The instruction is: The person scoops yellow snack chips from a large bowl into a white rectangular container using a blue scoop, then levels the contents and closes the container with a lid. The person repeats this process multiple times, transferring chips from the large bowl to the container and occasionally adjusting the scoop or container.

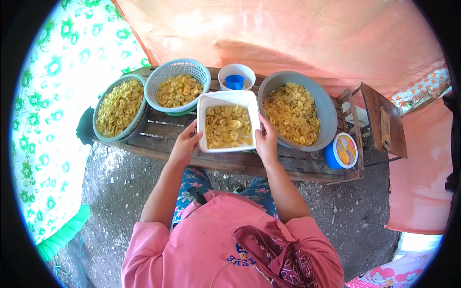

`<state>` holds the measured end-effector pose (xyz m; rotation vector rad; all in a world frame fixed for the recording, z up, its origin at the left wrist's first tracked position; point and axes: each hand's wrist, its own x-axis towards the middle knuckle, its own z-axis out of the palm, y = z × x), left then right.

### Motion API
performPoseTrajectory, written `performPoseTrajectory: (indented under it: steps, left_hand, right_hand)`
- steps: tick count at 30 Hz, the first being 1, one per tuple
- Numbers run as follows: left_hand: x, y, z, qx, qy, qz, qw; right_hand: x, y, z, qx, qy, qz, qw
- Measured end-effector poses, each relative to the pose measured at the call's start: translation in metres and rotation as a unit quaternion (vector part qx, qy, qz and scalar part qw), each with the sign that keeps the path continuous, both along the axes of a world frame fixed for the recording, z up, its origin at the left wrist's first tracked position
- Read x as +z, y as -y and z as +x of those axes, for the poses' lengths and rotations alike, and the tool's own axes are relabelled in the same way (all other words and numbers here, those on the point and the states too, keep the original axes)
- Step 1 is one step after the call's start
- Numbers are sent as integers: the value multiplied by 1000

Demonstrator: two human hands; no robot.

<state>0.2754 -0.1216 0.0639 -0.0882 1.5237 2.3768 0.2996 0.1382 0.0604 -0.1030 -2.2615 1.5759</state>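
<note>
Between my hands is a white square plastic tub [228,100] with thin yellow slices [229,126], which look like banana chips, inside. My left hand [184,145] grips its left wall, thumb over the near side. On the opposite wall my right hand [267,140] holds on in the same way. The tub is held above the front part of a wooden slatted bench. Right of it stands a large grey basin [328,117] heaped with similar slices [293,115]. A light-blue colander [205,77] with more slices sits behind my left hand.
A greenish-grey basin [99,132] full of slices stands at the bench's [161,128] left end. At the back, a white bucket [237,68] holds a blue cup [235,82]. A blue lidded tub [331,157] stands front right. Beyond is a wooden chair-like piece [384,113]. Orange sheeting [307,33] hangs behind.
</note>
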Motion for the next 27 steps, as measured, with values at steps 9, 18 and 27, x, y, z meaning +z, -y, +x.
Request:
performPoseTrajectory:
  steps: [9, 18, 27]
  left_hand:
    - [5, -3, -4, -2, -2, -7, 1000]
    - [5, -4, -9, 6, -42, 39, 998]
    - [-8, 2, 0, -6, -40, 14, 999]
  right_hand:
    - [-1, -2, -3, -28, -175, 91, 980]
    - [-4, 1, 2, -31, -221, 91, 970]
    - [-10, 1, 11, -25, -117, 67, 991]
